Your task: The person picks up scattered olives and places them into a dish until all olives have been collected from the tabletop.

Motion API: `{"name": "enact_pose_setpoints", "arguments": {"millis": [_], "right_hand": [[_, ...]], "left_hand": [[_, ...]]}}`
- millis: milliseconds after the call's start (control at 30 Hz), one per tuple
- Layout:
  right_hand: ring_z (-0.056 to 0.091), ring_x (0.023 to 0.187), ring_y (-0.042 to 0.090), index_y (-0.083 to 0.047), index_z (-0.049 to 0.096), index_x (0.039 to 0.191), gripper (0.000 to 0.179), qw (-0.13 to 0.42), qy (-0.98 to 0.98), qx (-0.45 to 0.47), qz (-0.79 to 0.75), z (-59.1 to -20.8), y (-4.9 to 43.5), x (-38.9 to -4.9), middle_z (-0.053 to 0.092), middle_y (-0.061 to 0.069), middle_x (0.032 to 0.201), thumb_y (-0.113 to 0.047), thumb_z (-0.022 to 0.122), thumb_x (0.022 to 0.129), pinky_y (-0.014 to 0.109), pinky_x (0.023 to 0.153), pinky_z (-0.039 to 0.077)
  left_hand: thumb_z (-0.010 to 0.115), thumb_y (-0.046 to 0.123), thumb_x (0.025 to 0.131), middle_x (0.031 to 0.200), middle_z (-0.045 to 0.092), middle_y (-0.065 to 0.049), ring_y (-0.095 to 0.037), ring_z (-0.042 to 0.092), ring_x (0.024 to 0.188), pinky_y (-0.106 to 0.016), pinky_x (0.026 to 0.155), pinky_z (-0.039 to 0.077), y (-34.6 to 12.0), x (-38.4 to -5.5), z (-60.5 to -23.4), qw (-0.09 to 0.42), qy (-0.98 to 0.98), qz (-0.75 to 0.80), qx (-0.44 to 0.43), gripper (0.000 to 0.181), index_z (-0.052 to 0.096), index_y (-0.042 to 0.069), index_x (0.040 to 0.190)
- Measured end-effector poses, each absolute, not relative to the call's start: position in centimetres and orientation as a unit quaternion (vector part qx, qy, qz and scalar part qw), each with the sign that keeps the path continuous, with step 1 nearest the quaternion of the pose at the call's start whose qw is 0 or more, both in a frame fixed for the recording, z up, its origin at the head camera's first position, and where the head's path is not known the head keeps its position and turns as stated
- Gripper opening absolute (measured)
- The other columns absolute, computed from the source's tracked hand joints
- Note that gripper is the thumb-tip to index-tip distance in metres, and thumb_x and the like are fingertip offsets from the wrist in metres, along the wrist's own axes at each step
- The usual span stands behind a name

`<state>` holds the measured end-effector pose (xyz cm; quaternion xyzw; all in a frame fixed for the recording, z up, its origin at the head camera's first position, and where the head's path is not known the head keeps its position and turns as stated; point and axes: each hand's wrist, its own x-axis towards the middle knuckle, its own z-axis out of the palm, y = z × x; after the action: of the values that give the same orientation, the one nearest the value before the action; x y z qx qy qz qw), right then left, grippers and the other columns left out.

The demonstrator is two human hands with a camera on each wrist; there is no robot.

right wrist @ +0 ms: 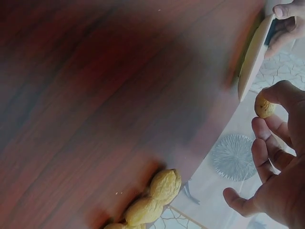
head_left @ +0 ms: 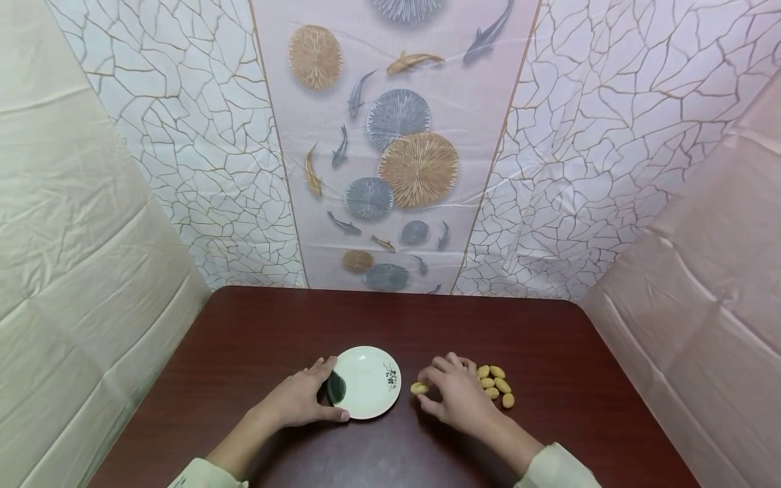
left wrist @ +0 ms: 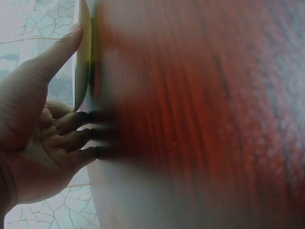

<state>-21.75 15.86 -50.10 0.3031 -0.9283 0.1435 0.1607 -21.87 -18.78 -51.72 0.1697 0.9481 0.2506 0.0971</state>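
A round white plate with a dark green patch at its left and a small floral print at its right lies on the table. My left hand holds its left edge, thumb on the near rim and index finger at the far rim; the other fingers rest low by the table in the left wrist view. Between thumb and index finger, my right hand pinches a small yellow, wrinkled oval fruit, held just right of the plate. Several similar yellow fruits lie grouped beyond that hand, partly hidden by it.
The dark reddish-brown wooden table has rounded far corners. Behind it hangs a patterned cloth with fish and round motifs. Plain pale cloth walls stand on both sides.
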Motion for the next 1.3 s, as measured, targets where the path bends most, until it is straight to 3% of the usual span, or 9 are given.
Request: {"name": "enact_pose_setpoints", "arguments": {"millis": [567,1300], "right_hand": [[0.047,0.091,0.009,-0.019,0.076,0.098,0.018,0.100,-0.931,0.307,0.168,-49.9,13.5,-22.4,0.064,-0.008,0.092,-0.025,0.091,0.090,0.069,0.098,0.050],[0.046,0.090,0.013,-0.017,0.077,0.098,0.017,0.097,-0.924,0.331,0.167,-50.1,10.3,-23.4,0.068,-0.002,0.096,-0.025,0.090,0.091,0.070,0.099,0.051]], "left_hand": [[0.094,0.063,0.079,0.169,0.044,-0.034,-0.065,0.050,0.148,-0.078,0.119,0.042,-18.7,-21.6,-51.3,0.103,0.945,0.262,0.168,0.124,0.038,-0.002,0.170],[0.093,0.065,0.080,0.169,0.043,-0.036,-0.065,0.051,0.146,-0.076,0.119,0.043,-18.7,-21.8,-51.5,0.110,0.947,0.254,0.160,0.125,0.038,0.000,0.170]]}}
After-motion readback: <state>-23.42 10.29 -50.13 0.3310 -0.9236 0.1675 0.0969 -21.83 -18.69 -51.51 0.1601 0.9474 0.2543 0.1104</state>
